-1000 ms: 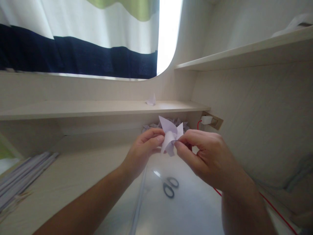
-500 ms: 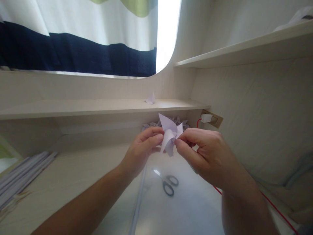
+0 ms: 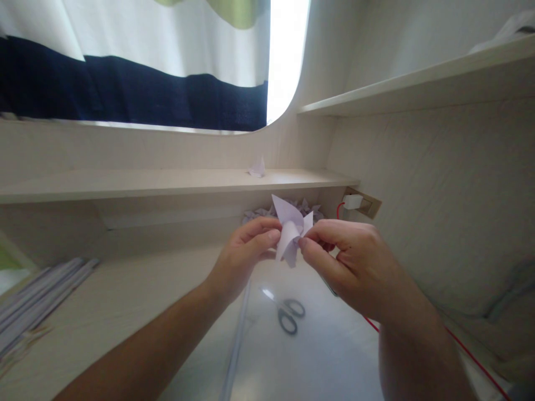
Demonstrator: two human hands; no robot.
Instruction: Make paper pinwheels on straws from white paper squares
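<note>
Both of my hands hold a small folded piece of pale lilac paper (image 3: 290, 231) above the desk. My left hand (image 3: 244, 253) pinches its left side with fingers and thumb. My right hand (image 3: 349, 262) pinches its right side, fingertips pressed on a fold. Pointed flaps of the paper stick up between the two hands. Behind them, under the low shelf, lies a pile of similar folded papers (image 3: 288, 210), partly hidden by the held piece.
Grey-handled scissors (image 3: 286, 313) lie on a white sheet (image 3: 317, 356) on the desk below my hands. One folded paper (image 3: 258, 169) sits on the low shelf (image 3: 167, 181). A red cable (image 3: 468, 351) runs from a wall socket (image 3: 360, 204). Stacked paper strips (image 3: 33, 303) lie at left.
The view shifted slightly between the oldest frame and now. My hands and the folded paper stay almost in place, with small finger movements on the fold.
</note>
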